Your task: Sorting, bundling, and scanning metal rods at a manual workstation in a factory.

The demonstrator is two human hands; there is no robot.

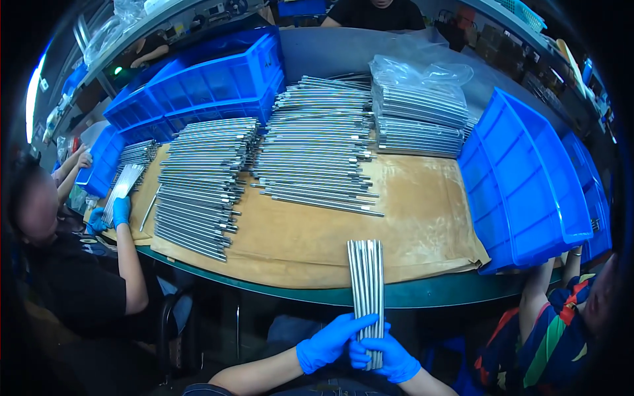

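A bundle of slim metal rods [365,277] stands upright before me at the table's near edge, its upper ends over the brown sheet. Both hands wear blue gloves. My left hand [335,340] grips the bundle from the left, its fingers reaching across the rods. From the right and lower down, my right hand [388,356] wraps round the lower part of the same bundle. Ahead on the table lie a wide pile of metal rods [317,145] and, to its left, another pile of rods [201,185].
Brown sheeting [422,211] covers the green-edged table [422,297]. Plastic-wrapped rods [422,119] are stacked at the back. A tilted blue crate [522,185] stands right, stacked blue crates [211,82] back left. A co-worker at left holds rods [122,188]; other people sit right and across.
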